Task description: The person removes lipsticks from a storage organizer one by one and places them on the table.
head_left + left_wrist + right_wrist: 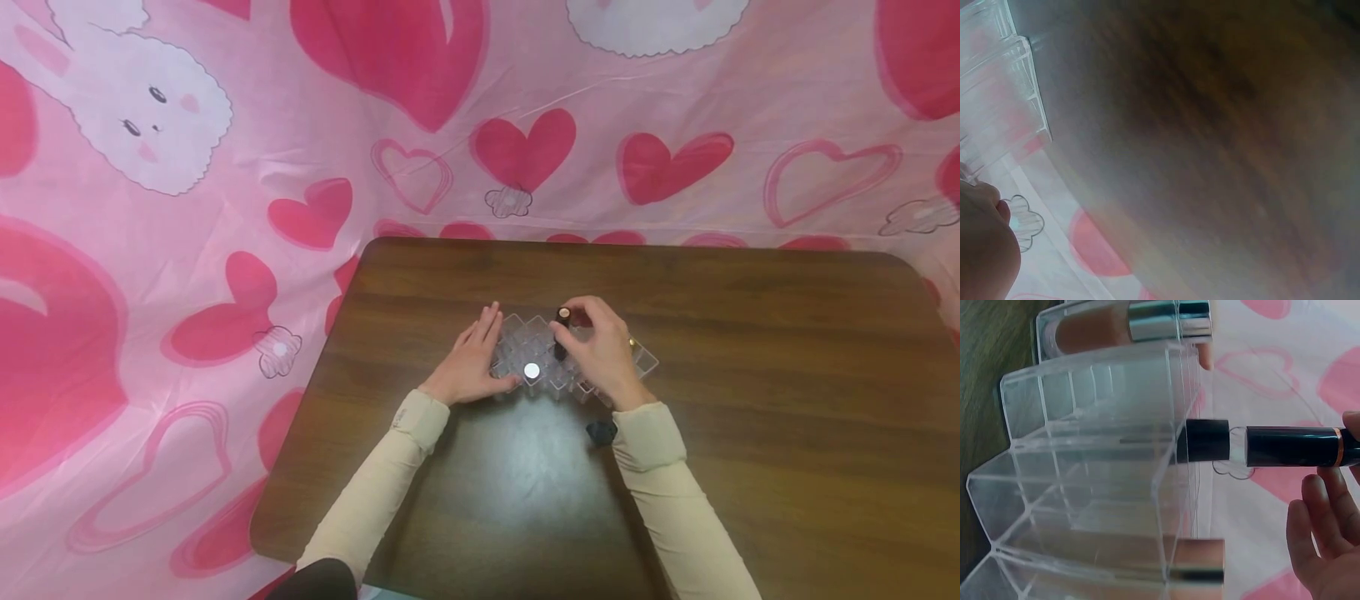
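A clear organizer (536,337) with diamond-shaped compartments sits on the table. My left hand (472,358) rests against its left side, fingers extended, thumb by the front edge. Above the middle, my right hand (603,346) pinches a slim black cosmetic tube (1291,447) with a gold band. A black cylinder (1207,440) stands in a compartment under it; I cannot tell whether the two are joined. A bottle of tan liquid (1094,329) with a silver cap fills another compartment. In the right wrist view, a rose-gold-capped container (1200,556) stands in a nearer one.
A small black object (600,433) lies on the brown wooden table (787,375) beside the right wrist. Pink cloth (652,92) with hearts and rabbits hangs behind and to the left of the table.
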### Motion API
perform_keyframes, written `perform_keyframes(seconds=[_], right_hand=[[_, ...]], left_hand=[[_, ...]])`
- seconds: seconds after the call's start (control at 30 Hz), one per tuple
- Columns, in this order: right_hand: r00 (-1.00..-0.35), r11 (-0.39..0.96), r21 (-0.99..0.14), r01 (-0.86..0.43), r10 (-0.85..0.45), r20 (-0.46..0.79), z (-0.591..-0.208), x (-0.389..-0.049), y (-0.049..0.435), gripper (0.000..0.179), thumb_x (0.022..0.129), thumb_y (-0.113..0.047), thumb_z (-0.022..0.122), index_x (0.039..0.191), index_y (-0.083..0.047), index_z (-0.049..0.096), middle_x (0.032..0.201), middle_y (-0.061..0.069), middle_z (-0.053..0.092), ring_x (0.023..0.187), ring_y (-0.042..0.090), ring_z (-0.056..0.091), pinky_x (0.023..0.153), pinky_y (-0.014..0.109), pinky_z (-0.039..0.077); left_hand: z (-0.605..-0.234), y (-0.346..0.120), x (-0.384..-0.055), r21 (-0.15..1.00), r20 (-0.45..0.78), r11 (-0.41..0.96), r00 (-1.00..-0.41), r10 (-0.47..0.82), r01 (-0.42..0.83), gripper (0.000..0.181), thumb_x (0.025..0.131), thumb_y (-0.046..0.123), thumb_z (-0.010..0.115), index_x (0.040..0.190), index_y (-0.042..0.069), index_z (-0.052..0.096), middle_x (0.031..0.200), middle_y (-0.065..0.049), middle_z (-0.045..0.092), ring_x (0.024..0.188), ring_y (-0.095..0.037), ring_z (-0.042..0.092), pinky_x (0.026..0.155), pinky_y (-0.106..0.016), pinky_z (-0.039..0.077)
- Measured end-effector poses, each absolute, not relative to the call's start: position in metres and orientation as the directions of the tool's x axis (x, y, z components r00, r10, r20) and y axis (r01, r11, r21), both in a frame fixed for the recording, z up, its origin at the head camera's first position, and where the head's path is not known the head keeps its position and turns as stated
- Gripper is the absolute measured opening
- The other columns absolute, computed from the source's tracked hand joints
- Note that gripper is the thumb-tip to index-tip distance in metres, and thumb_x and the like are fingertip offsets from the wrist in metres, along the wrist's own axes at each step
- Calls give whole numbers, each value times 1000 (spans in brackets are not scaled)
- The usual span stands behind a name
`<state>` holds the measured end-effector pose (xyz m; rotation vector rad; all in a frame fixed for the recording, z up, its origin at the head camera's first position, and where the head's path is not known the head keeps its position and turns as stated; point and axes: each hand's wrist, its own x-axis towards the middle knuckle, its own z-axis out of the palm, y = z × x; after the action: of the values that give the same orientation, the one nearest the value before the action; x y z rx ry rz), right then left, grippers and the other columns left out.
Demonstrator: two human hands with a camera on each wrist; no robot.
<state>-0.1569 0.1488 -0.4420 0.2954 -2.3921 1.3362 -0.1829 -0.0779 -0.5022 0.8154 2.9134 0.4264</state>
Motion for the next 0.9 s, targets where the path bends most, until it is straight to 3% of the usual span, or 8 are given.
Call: perform_keyframes(seconds=[0.27, 0.63, 0.9], right_hand=[[-918, 539, -784, -309, 47, 394, -442, -156, 159, 25, 76, -22, 70, 95, -11, 59, 88, -1, 59, 78, 11, 57, 69, 22, 47], [-910, 527, -788, -319, 62, 410, -442, -155, 171, 23, 76, -17, 70, 94, -9, 59, 87, 2, 59, 77, 18, 57, 69, 36, 47], [-913, 533, -792, -297, 85, 400, -441, -153, 179, 23, 75, -17, 70, 95, -12, 59, 87, -2, 58, 77, 12, 56, 65, 13, 42]], left_hand=[[-506, -78, -185, 288, 13, 816, -854, 521, 502, 108, 69, 71, 49, 145, 8, 6, 152, 2, -11, 138, -12, -9, 112, -35, 12], [-504, -78, -184, 306, 12, 810, -853, 522, 500, 108, 68, 73, 47, 145, 8, 6, 152, 2, -10, 138, -10, -9, 112, -35, 13], [-505, -79, -184, 300, 12, 808, -849, 528, 507, 108, 69, 73, 46, 145, 10, 2, 152, 2, -11, 138, -10, -10, 112, -35, 13]])
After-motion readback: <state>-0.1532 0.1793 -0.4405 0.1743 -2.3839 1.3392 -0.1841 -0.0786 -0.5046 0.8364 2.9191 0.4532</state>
